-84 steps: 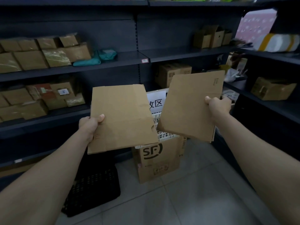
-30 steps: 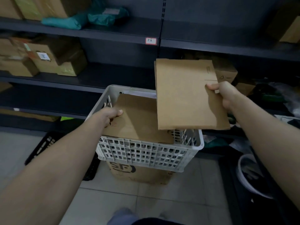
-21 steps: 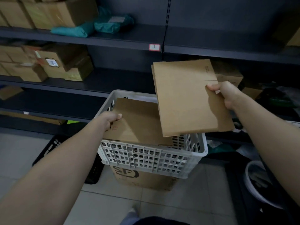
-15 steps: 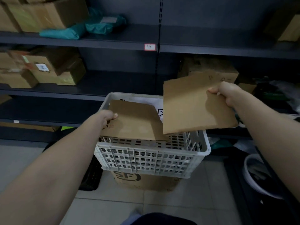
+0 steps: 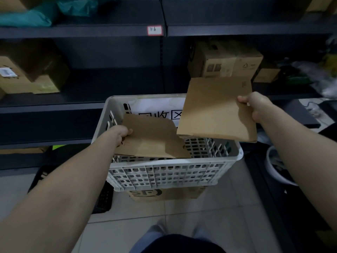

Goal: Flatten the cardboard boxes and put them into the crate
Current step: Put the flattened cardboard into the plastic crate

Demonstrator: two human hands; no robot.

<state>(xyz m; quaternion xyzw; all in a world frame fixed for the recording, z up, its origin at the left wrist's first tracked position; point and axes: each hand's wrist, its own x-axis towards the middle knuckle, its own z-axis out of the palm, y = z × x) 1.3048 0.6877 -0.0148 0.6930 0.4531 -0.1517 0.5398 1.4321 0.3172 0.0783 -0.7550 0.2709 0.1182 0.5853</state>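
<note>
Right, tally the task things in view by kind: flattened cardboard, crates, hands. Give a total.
Flattened cardboard: 2, one in the left hand at, one in the right hand at
White crate: 1
Hands: 2
Total: 5

dark shelves (image 5: pixel 82 31) hold parcels (image 5: pixel 225 61); teal bag (image 5: pixel 27 18).

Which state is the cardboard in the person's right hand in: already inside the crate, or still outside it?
Outside. The right hand holds the flattened cardboard above the crate rim, over its right end.

Single head-worn view, forward and down, close over the crate (image 5: pixel 175 173) before shelves (image 5: pixel 82 31).
</note>
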